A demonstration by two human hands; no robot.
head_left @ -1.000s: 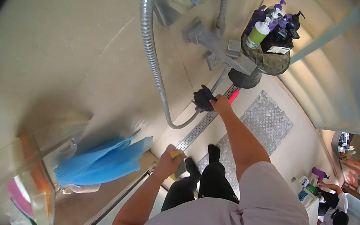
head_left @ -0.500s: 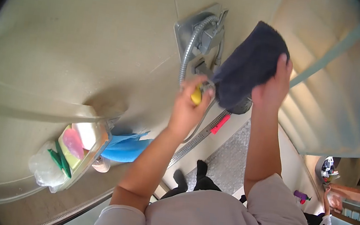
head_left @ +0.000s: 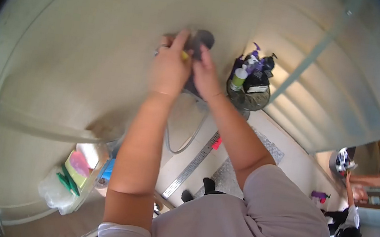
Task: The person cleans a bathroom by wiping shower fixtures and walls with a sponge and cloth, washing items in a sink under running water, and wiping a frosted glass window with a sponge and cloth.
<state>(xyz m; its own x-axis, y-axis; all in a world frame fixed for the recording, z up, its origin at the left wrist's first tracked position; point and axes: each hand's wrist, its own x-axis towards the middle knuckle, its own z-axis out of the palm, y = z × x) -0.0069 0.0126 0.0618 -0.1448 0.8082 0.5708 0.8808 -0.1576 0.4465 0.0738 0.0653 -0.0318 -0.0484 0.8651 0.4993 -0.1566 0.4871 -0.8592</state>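
Both my hands are raised close together against the beige wall, slightly blurred. My left hand (head_left: 170,65), with a ring on one finger, is closed around something, and a bit of a small yellow object (head_left: 185,56) shows at its inner edge. Beside it, my right hand (head_left: 206,75) grips a dark cloth (head_left: 204,39), which bunches above the fingers and shows again below, between the wrists. The grey shower fixture is hidden behind my hands and the cloth. Its hose (head_left: 177,152) loops down beneath them.
Pump bottles (head_left: 249,69) crowd a corner basket (head_left: 250,100) at right. A ribbed translucent panel (head_left: 333,89) stands beyond. Near the floor drain (head_left: 191,166) lies a pink-red object (head_left: 217,142). Sponges and a bag fill a shelf (head_left: 87,191) at lower left. Another person (head_left: 348,225) is far right.
My hands have moved up and left, closer together, bringing the cloth in front of the shower fixture. The bottles in the corner, formerly behind the cloth, now show.
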